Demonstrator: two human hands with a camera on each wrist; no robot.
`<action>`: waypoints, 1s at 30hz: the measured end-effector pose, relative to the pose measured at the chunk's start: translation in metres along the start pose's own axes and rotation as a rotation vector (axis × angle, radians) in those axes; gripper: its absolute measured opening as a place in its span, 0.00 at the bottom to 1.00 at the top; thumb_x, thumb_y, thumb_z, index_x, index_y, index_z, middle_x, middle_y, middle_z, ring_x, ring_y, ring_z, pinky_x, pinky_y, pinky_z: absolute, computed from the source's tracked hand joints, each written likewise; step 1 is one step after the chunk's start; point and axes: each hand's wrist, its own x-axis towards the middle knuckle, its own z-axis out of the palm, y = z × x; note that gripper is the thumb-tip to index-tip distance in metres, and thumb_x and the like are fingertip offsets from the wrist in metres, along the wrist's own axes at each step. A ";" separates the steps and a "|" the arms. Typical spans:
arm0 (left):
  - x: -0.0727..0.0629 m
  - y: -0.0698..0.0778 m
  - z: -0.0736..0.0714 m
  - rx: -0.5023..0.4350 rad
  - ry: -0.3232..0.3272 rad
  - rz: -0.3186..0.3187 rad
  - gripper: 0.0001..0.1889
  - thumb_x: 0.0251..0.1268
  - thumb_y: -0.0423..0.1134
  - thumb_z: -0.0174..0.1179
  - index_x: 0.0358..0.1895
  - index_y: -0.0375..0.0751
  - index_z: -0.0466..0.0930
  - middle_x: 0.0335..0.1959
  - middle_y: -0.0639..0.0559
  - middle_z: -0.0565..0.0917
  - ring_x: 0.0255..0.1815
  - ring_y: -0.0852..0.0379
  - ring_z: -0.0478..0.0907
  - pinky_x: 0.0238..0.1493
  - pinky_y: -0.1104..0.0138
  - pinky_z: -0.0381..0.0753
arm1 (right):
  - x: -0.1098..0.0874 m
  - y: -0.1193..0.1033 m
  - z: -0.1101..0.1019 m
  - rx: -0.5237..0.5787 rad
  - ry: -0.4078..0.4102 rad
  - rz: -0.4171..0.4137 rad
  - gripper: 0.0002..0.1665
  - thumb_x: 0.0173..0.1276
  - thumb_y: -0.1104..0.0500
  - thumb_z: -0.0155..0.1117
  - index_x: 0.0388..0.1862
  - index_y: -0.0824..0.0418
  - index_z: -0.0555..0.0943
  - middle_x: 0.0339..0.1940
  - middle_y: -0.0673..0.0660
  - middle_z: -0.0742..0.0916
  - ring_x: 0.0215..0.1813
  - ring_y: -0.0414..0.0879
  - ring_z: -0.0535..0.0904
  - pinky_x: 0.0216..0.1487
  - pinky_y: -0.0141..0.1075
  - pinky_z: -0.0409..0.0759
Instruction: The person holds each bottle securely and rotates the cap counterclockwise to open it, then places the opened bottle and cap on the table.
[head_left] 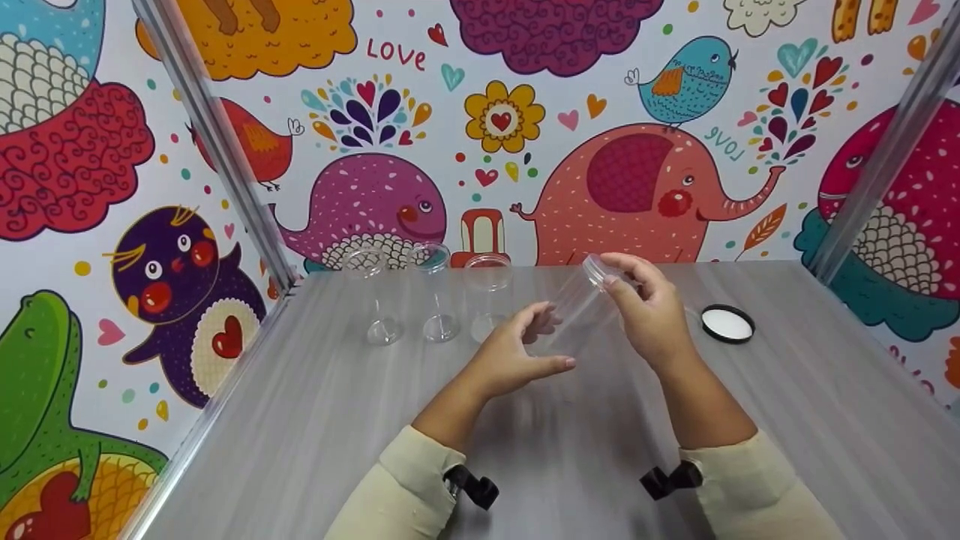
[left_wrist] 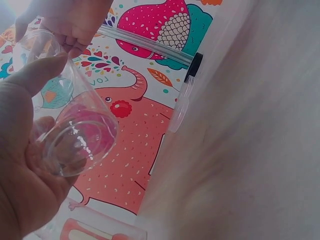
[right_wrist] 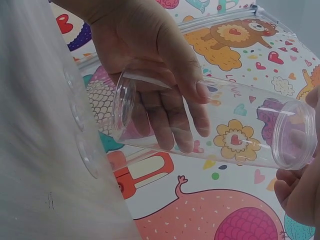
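A clear cylindrical plastic jar (right_wrist: 235,130) is held tilted above the table between both hands. The right hand (head_left: 649,307) grips its threaded rim at the upper end. Around the lower part of the jar lies the left hand (head_left: 514,352), thumb on one side and fingers on the other; in the right wrist view those fingers (right_wrist: 162,117) show through the clear wall. The jar's round base (left_wrist: 80,147) faces the left palm in the left wrist view. To the right of the hands, a black-rimmed lid (head_left: 727,324) with a white inner face lies on the table.
Three more clear jars, a left one (head_left: 384,330), a middle one (head_left: 439,326) and a right one (head_left: 487,289), stand upright in a row at the back left of the grey table (head_left: 300,420). Behind it rises a printed wall (head_left: 502,180) with metal posts at the corners.
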 end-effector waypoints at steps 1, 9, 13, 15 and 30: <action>0.000 0.000 0.000 -0.002 -0.001 0.007 0.50 0.55 0.63 0.78 0.80 0.56 0.66 0.73 0.60 0.81 0.74 0.58 0.79 0.77 0.52 0.78 | 0.000 0.000 0.000 0.009 0.000 -0.010 0.23 0.83 0.50 0.57 0.71 0.51 0.81 0.70 0.54 0.82 0.63 0.50 0.77 0.57 0.27 0.82; 0.002 -0.001 0.000 0.001 0.000 0.047 0.50 0.57 0.61 0.78 0.81 0.50 0.66 0.73 0.57 0.82 0.72 0.58 0.80 0.77 0.53 0.78 | 0.002 0.002 0.001 0.073 0.004 -0.071 0.26 0.80 0.62 0.49 0.71 0.55 0.82 0.74 0.51 0.82 0.73 0.47 0.75 0.72 0.36 0.78; 0.002 -0.001 0.000 0.003 0.004 0.040 0.49 0.57 0.62 0.78 0.80 0.52 0.67 0.72 0.58 0.83 0.72 0.57 0.80 0.77 0.53 0.78 | 0.001 0.004 0.002 0.101 0.000 -0.086 0.28 0.78 0.63 0.46 0.70 0.55 0.83 0.75 0.51 0.82 0.76 0.50 0.74 0.77 0.55 0.75; 0.002 -0.001 0.000 -0.001 0.003 0.040 0.49 0.57 0.61 0.78 0.80 0.53 0.67 0.72 0.56 0.83 0.72 0.57 0.80 0.77 0.52 0.78 | 0.001 0.004 0.002 0.107 0.000 -0.089 0.28 0.78 0.63 0.45 0.70 0.54 0.83 0.76 0.51 0.82 0.76 0.51 0.74 0.78 0.59 0.73; 0.002 0.000 0.000 -0.003 -0.003 0.037 0.50 0.57 0.62 0.78 0.81 0.50 0.66 0.72 0.59 0.83 0.73 0.58 0.79 0.78 0.54 0.77 | 0.002 0.000 0.001 -0.088 0.096 0.004 0.30 0.77 0.38 0.65 0.70 0.50 0.81 0.66 0.54 0.80 0.59 0.47 0.73 0.52 0.31 0.79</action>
